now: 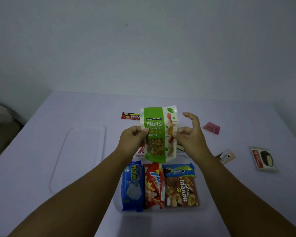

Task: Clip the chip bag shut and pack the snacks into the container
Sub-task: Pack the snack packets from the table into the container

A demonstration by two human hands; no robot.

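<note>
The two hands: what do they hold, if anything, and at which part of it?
Both hold the nut bag upright. The left hand pinches its left edge and the right hand pinches its right edge, about mid-height.

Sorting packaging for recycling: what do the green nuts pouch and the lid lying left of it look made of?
Nuts pouch: likely glossy printed plastic film; a clear window shows the nuts, and its top edge looks crinkled. Lid: seemingly clear rigid plastic; the tablecloth shows through, with only its rounded rim outlined.
</note>
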